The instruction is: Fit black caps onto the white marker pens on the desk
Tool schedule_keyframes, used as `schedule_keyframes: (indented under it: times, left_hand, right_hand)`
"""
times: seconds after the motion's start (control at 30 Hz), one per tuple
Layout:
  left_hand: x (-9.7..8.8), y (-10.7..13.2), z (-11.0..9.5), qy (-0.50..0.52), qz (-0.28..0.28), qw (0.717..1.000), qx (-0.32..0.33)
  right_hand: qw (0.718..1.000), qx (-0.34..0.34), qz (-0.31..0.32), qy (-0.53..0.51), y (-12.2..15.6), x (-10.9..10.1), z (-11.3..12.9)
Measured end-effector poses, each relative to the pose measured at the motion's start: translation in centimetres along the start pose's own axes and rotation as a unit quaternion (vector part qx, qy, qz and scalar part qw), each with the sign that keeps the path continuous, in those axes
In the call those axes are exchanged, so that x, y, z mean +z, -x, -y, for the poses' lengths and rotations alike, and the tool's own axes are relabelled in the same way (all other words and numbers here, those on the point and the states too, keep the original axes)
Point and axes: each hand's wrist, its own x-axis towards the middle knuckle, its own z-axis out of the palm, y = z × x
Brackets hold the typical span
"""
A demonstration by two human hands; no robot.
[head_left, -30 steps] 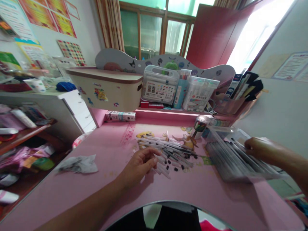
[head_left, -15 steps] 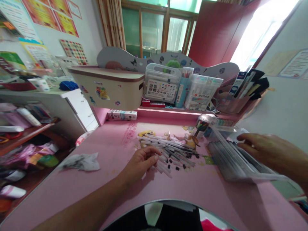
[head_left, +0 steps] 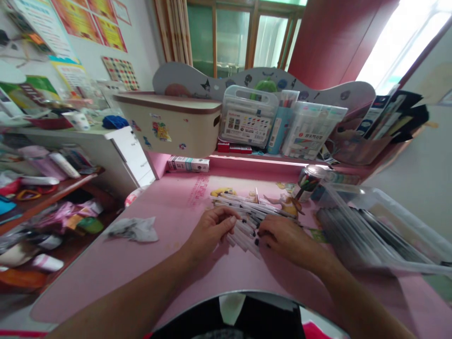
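A heap of white pens (head_left: 247, 209) with small black caps lies in the middle of the pink desk (head_left: 176, 263). My left hand (head_left: 212, 228) rests at the heap's near left edge, fingers curled and pinched on a pen. My right hand (head_left: 282, 238) lies on the heap's near right side, fingers bent down onto the pens and loose caps; what its fingertips hold is hidden. A clear plastic case (head_left: 356, 230) filled with pens in a row sits open to the right of both hands.
A metal can (head_left: 309, 181) stands behind the heap. A crumpled grey tissue (head_left: 134, 229) lies at left. On the back ledge stand a cream storage box (head_left: 173, 122), marker cases (head_left: 249, 117) and a pen holder (head_left: 353, 146). Cluttered shelves (head_left: 42, 188) fill the left side.
My right hand left the clear case and came left onto the pen heap. My left hand stayed at the heap's edge. The view shifted slightly.
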Motion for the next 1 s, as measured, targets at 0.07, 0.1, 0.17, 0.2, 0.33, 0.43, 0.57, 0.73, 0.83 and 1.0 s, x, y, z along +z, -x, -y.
schedule_keyframes:
  times: [0.07,0.1,0.17,0.2,0.33,0.43,0.57,0.73,0.83,1.0]
  left_hand:
    - [0.0,0.0,-0.1,0.001,-0.001,1.000,0.000]
    - [0.0,0.0,-0.1,0.002,-0.001,1.000,0.002]
    - [-0.1,0.0,-0.2,0.001,0.002,1.000,0.010]
    - [-0.1,0.0,-0.2,0.000,0.005,1.000,0.012]
    - [-0.2,0.0,-0.1,-0.014,0.015,1.000,0.013]
    - [-0.3,-0.1,0.0,-0.014,0.012,1.000,0.013]
    - [-0.1,-0.1,0.1,-0.012,0.016,1.000,0.012]
    - [0.1,0.0,0.2,-0.002,0.029,1.000,0.004]
    - [0.0,0.2,0.5,-0.029,0.064,0.998,-0.007]
    - [0.3,0.9,1.0,-0.082,0.139,0.987,-0.026]
  right_hand:
    - [1.000,0.017,-0.019,0.014,0.0,0.1,-0.9]
    - [0.999,0.025,-0.020,0.023,0.1,0.0,-1.3]
    - [0.999,0.035,-0.007,0.040,0.3,-0.2,-1.6]
    - [0.998,0.037,0.004,0.047,0.4,-0.3,-1.6]
    - [0.995,0.051,0.038,0.074,0.3,-0.1,-1.0]
    - [0.993,0.064,0.043,0.088,0.1,0.3,-0.7]
    - [0.992,0.073,0.034,0.100,0.1,0.8,-0.8]
    - [0.991,0.094,0.025,0.096,0.2,0.6,-1.1]
    - [0.994,0.065,-0.030,0.078,0.2,0.2,-0.9]
    - [0.986,-0.075,-0.149,0.003,0.3,0.6,0.8]
